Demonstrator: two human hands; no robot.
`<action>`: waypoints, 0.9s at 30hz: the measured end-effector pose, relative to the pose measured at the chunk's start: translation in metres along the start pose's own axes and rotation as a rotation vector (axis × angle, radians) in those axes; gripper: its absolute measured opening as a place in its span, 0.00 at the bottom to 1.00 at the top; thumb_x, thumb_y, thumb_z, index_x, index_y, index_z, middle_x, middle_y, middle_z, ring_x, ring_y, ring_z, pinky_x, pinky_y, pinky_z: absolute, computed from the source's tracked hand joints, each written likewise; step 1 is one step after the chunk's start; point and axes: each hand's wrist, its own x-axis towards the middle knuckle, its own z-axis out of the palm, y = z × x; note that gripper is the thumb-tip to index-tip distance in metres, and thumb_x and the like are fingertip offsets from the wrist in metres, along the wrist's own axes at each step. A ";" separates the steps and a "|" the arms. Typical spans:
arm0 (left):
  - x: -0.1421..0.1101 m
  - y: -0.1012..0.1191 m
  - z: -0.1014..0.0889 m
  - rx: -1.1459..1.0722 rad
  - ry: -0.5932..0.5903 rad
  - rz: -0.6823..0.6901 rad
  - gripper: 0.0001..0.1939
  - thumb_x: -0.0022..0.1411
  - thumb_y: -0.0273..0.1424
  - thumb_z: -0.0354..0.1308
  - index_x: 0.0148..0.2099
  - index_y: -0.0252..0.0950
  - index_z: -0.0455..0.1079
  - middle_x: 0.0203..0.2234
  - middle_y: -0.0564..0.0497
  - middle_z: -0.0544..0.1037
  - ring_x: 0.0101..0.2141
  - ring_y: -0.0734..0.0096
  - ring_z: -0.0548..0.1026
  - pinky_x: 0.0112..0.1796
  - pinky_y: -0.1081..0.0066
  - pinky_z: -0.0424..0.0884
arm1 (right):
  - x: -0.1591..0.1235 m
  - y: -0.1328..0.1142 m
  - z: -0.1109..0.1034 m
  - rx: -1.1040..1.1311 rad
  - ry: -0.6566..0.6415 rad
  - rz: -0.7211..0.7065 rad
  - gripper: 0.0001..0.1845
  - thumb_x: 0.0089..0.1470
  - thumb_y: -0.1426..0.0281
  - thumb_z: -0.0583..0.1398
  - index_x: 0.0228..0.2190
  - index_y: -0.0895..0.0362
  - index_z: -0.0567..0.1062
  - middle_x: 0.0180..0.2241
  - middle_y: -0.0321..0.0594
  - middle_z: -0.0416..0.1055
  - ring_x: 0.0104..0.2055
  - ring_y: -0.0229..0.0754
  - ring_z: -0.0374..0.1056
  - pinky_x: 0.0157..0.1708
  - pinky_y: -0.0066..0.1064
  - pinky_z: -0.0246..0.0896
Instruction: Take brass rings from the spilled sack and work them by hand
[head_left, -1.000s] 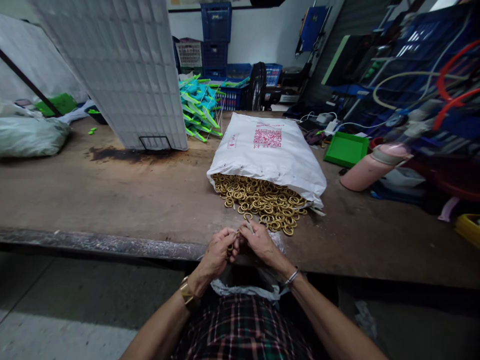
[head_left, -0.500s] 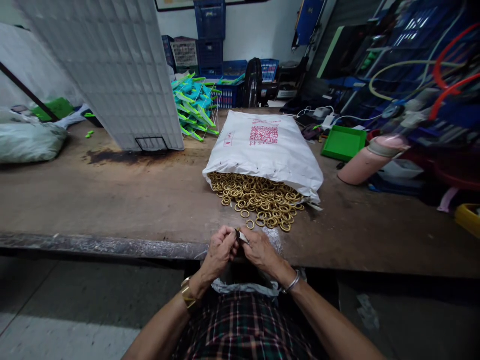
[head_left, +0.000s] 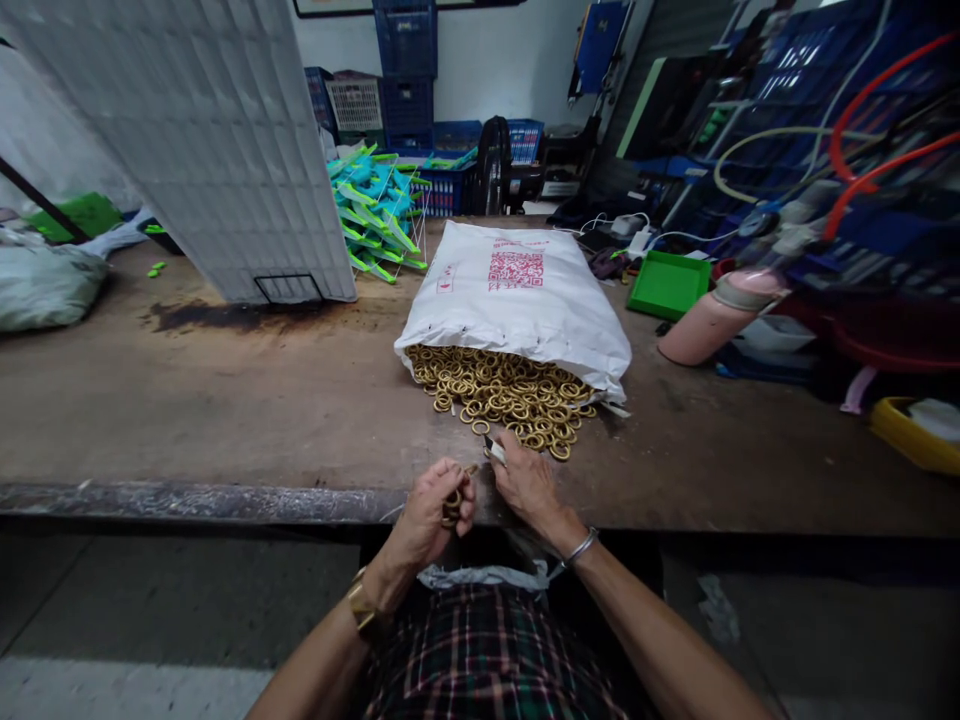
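Gold-coloured rings (head_left: 510,390) spill in a heap from the mouth of a white sack (head_left: 465,290) printed with a red code. At the table's front edge, my left hand (head_left: 435,505) is closed around several of these rings (head_left: 451,507), with one more pinched at its fingertips. My right hand (head_left: 531,482) grips a small blade (head_left: 493,449) with a pale body and a dark tip; its exact kind is hard to make out. That hand is at the near edge of the heap, a little apart from the left.
A tall ribbed white panel (head_left: 225,150) stands at the left of the wooden table (head_left: 285,410). Green-and-turquoise plastic pieces (head_left: 379,215) are piled behind it. On the right are a green tray (head_left: 670,284), a pink bottle (head_left: 712,325) and a yellow container (head_left: 911,440).
My hands were together over the rings and have parted. The right one has moved forward to the heap's edge with the blade. The view has shifted slightly to the right.
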 end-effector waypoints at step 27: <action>0.015 -0.003 -0.016 0.029 0.179 -0.047 0.17 0.44 0.37 0.65 0.32 0.33 0.64 0.21 0.55 0.69 0.19 0.80 0.67 0.16 0.81 0.60 | -0.005 0.003 0.008 0.323 0.139 -0.229 0.08 0.53 0.74 0.52 0.34 0.56 0.70 0.32 0.40 0.67 0.35 0.40 0.63 0.34 0.27 0.54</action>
